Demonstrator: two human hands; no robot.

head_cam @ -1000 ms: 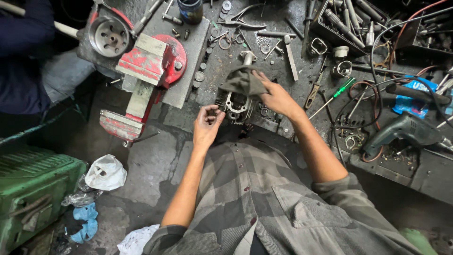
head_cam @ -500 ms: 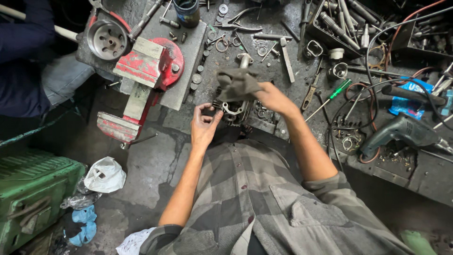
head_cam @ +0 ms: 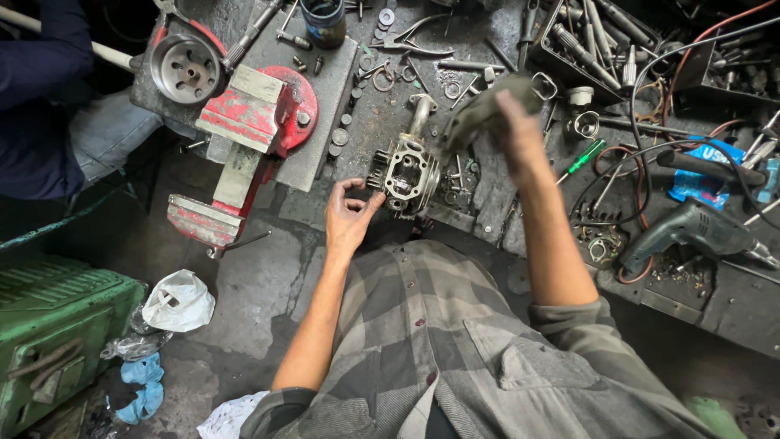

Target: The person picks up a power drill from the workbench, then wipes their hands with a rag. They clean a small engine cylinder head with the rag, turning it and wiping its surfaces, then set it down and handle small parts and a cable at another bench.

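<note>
A grey metal cylinder head point(head_cam: 406, 172) with a bent pipe on its far side sits on the workbench edge. My left hand point(head_cam: 349, 215) touches its near left side, thumb against the casting and fingers curled. My right hand point(head_cam: 513, 130) is raised to the right of it and grips a dark grey rag point(head_cam: 479, 112), which hangs clear of the part. The rag and hand are slightly blurred.
A red bench vise point(head_cam: 244, 138) stands at the left. A grey power drill point(head_cam: 691, 232), a green screwdriver point(head_cam: 585, 156) and black cables lie at the right. Loose washers, pliers and tools cover the bench. Another person's leg point(head_cam: 106, 134) is at far left, a green box point(head_cam: 57, 325) below.
My right hand has lifted the rag off the cylinder head and moved it to the right, uncovering the part. My left hand has shifted to the part's left side.
</note>
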